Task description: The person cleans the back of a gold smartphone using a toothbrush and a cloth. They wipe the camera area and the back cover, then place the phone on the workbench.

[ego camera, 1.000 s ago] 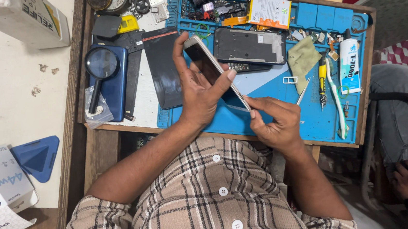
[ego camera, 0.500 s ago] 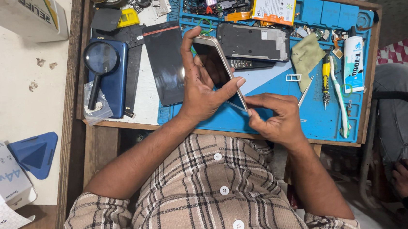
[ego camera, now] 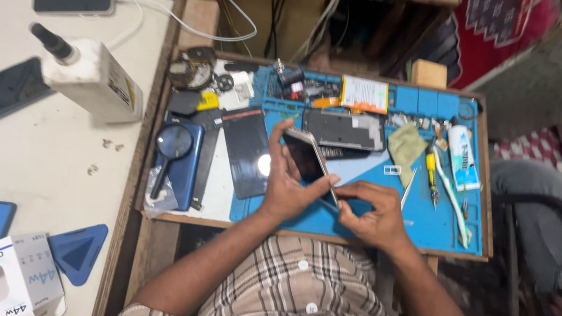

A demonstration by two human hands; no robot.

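Note:
My left hand (ego camera: 287, 187) grips a smartphone (ego camera: 307, 161) with a dark screen and a light frame, tilted up over the blue work mat (ego camera: 433, 223). My right hand (ego camera: 372, 214) pinches the phone's lower edge with its fingertips; whether a small tool is in the fingers is hidden. Just beyond the phone lie an opened phone body (ego camera: 342, 130) and a dark glass panel (ego camera: 247, 150).
A magnifying glass (ego camera: 170, 150) rests on a blue phone at the left of the wooden tray. Tweezers, a yellow-handled screwdriver (ego camera: 432, 179), a white tube (ego camera: 463, 157) and a green cloth (ego camera: 406, 147) lie to the right. A white bottle (ego camera: 91, 76) stands on the side table.
The camera has tilted up, so the tray sits lower in view. Both hands still hold the phone; the right hand has drawn closer to its lower edge.

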